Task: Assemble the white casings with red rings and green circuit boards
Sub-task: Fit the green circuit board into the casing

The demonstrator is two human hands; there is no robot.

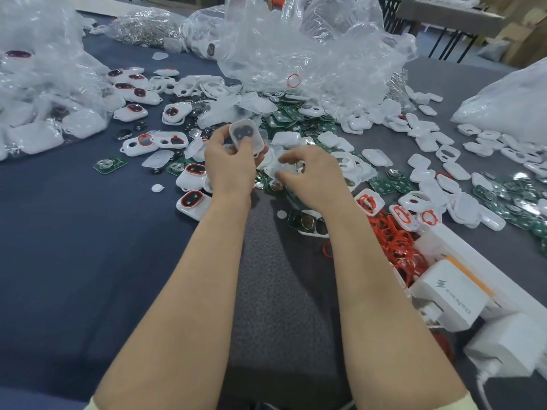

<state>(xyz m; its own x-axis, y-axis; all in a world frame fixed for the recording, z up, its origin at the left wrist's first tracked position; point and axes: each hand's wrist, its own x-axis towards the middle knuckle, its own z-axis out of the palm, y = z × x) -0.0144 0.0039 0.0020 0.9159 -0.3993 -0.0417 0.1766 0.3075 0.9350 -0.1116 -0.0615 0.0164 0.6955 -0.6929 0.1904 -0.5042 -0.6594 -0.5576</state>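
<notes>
My left hand holds a white casing upright above the pile, its dark inner openings facing me. My right hand hovers just to the right with fingers curled over translucent white parts; whether it pinches one is unclear. Green circuit boards lie heaped behind my hands, more at the right. Red rings form a loose pile by my right forearm. Casings fitted with red rings lie to the left of my left wrist.
Crumpled clear plastic bags of parts stand at the back and left. Loose white casing halves spread to the right. A white power strip with chargers sits at the right front. Blue cloth covers the left.
</notes>
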